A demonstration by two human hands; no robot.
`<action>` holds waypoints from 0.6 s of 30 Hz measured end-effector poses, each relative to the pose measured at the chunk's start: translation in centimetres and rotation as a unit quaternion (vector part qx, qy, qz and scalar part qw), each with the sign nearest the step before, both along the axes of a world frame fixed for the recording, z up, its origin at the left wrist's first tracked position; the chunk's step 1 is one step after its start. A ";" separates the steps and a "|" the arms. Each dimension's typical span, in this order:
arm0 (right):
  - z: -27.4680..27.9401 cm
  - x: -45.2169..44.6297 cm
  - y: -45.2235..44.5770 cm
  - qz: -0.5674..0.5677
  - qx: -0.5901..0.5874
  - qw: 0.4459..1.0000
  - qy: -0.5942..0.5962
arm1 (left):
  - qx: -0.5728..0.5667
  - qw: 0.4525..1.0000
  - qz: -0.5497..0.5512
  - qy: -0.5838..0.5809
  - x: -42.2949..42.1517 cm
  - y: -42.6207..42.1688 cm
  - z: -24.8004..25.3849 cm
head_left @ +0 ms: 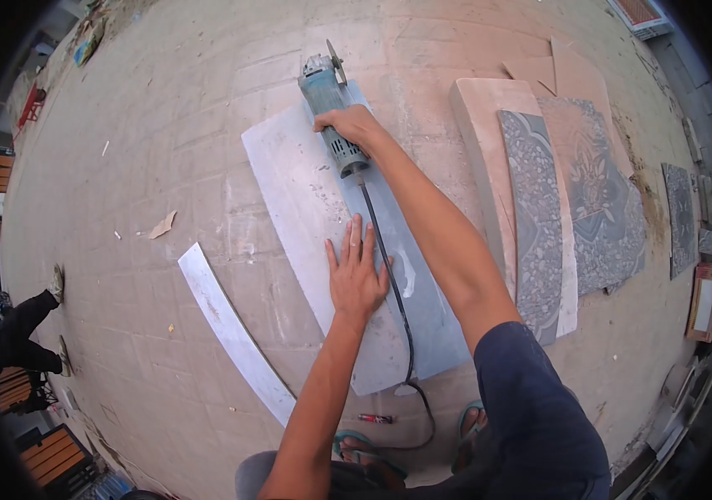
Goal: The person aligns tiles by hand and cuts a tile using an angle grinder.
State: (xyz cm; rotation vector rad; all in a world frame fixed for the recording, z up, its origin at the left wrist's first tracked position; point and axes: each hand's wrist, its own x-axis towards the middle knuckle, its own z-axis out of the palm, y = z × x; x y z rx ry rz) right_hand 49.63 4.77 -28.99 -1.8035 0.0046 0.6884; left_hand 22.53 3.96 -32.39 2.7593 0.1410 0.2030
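My right hand (351, 127) is wrapped around the body of a blue-green angle grinder (322, 93). The grinder's disc (336, 62) stands on edge at the far end, over the top of a tile. Flat with fingers spread, my left hand (357, 279) presses on a pale tile (297, 179). A blue-grey strip (435, 333) runs along the right side of this tile; whether it is a separate piece I cannot tell. From the grinder a black cord (397, 308) trails past my left hand towards my feet. Whether the disc spins or touches the tile is unclear.
A narrow white offcut (231, 325) lies to the left. On the right are a pale block (481, 125) and patterned grey tiles (535, 225). A red marker-like object (377, 418) rests near my sandals. Another person's legs (35, 329) show at the far left.
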 end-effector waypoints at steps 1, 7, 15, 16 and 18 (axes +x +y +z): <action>0.0 0.0 0.0 0.003 -0.004 1.000 0.001 | -0.002 1.000 -0.001 -0.002 0.0 0.0 0.0; 0.4 -0.2 -0.5 0.016 -0.014 1.000 0.008 | -0.003 1.000 -0.001 -0.004 0.0 0.0 0.2; 1.4 -1.8 -1.4 0.013 -0.011 1.000 0.014 | 0.001 1.000 -0.001 -0.002 0.0 0.0 0.1; 1.1 -1.5 -1.2 0.011 -0.013 1.000 0.012 | -0.001 1.000 0.000 -0.003 0.0 0.0 0.1; 0.5 -0.8 -0.7 0.009 -0.014 1.000 0.011 | -0.001 1.000 0.003 -0.001 0.0 0.1 -0.2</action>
